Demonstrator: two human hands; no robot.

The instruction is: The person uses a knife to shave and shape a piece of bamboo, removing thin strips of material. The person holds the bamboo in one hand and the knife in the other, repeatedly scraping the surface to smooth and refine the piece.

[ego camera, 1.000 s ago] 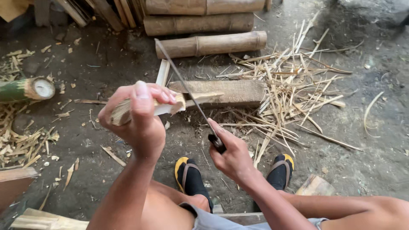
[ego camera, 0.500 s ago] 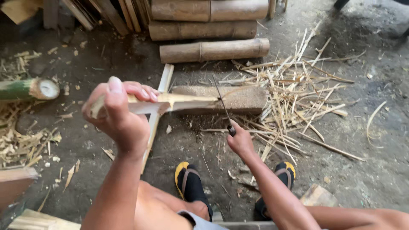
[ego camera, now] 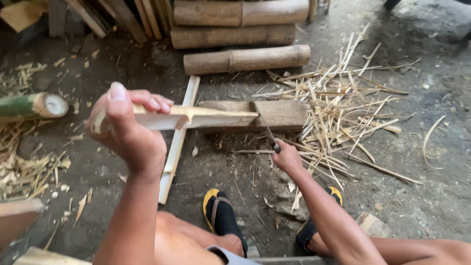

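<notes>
Both fists closed | left hand (ego camera: 128, 135): bamboo slat (ego camera: 196, 118) | right hand (ego camera: 287, 158): knife (ego camera: 265, 125)

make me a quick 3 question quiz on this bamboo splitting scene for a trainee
1. True or false: the left hand grips one end of the bamboo slat and holds it level above the ground.
2. What does the right hand hold? A) a hammer B) a knife C) a saw
3. Fill in: the knife's blade meets the slat at its ____ end, just in front of the wooden block.

Key
1. True; the fingers wrap over the slat's top edge.
2. B
3. Far, meaning the end away from the left hand.
</notes>
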